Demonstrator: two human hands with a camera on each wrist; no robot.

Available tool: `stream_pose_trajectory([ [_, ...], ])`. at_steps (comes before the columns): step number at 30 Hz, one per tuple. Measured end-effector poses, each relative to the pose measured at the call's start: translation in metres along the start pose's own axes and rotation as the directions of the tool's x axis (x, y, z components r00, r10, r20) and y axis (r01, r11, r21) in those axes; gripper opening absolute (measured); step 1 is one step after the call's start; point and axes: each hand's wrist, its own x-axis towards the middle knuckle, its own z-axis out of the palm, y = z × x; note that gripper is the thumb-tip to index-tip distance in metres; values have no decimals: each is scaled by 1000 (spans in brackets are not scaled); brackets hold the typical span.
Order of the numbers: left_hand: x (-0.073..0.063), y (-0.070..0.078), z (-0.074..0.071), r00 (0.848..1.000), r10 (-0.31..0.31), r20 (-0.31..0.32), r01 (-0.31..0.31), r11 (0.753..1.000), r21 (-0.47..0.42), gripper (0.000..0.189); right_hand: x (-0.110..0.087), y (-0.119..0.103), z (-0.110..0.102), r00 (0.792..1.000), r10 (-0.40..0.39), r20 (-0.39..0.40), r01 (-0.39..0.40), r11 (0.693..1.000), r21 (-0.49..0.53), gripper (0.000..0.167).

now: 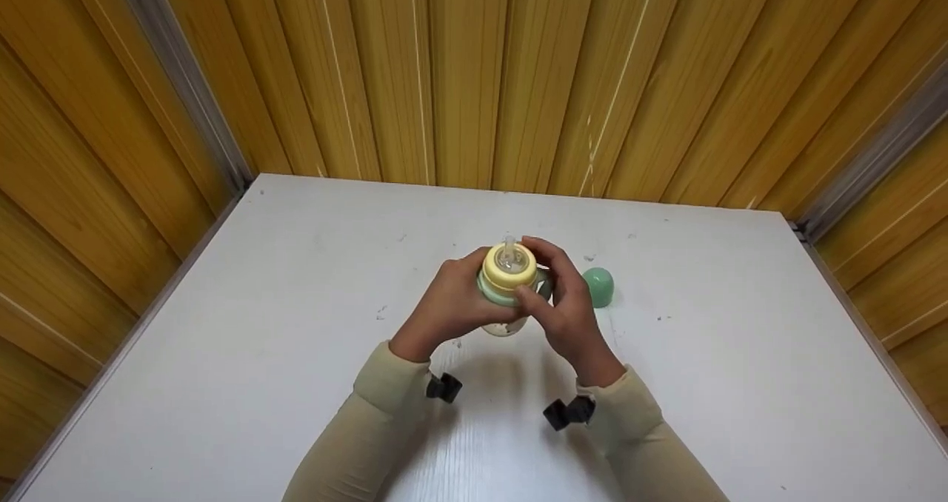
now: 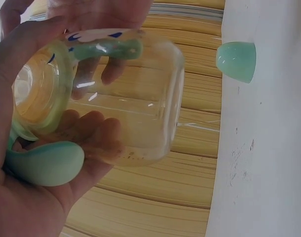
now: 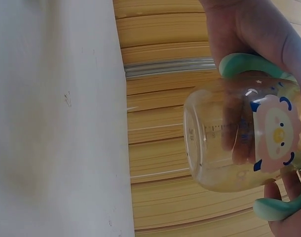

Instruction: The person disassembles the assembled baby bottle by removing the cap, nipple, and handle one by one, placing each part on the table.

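A clear baby bottle (image 3: pixel 219 143) with two green handles and a printed animal face is held up above the white table. Its yellow collar (image 1: pixel 498 277) and clear teat (image 1: pixel 509 250) point upward in the head view. My left hand (image 1: pixel 453 299) grips the bottle from the left, with fingers curled behind its clear body in the left wrist view. From the right, my right hand (image 1: pixel 566 311) holds the collar, thumb on the near side and fingers at the far side. The bottle looks empty. A green domed cap (image 1: pixel 598 287) stands on the table just right of my right hand.
The white table (image 1: pixel 296 302) has small dark marks on its surface. Yellow wood-patterned panels (image 1: pixel 466 80) rise behind it and at both sides, with grey metal posts at the corners. Each sleeve cuff carries a small black device (image 1: pixel 444 388).
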Motion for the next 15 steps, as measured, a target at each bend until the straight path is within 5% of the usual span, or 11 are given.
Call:
stream_pose_trajectory([
  [15,-1,-1,1,999,-32,-40,32,999,13,71,-1,0,7,981,-28,-191,2,991,-131,57],
])
